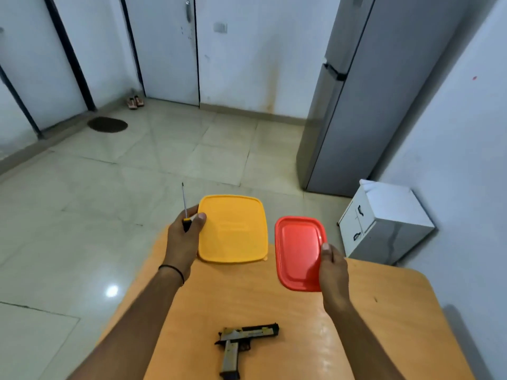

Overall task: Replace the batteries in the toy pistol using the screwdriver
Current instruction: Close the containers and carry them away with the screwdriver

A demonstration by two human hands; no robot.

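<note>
- Orange table (384, 311) carries the toy pistol (247, 335), lying near me.
- My left hand (183, 239) grips the screwdriver (186, 215), shaft upward, beside the yellow lid (233, 229).
- My right hand (333, 272) pinches the red lid (297, 248) at its edge.

bare table (274, 305) between lids and pistol (247, 337)

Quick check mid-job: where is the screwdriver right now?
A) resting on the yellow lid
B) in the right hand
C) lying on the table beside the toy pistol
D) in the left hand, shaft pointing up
D: the left hand grips the screwdriver by its handle, shaft up, while the right hand holds a red lid.
</note>
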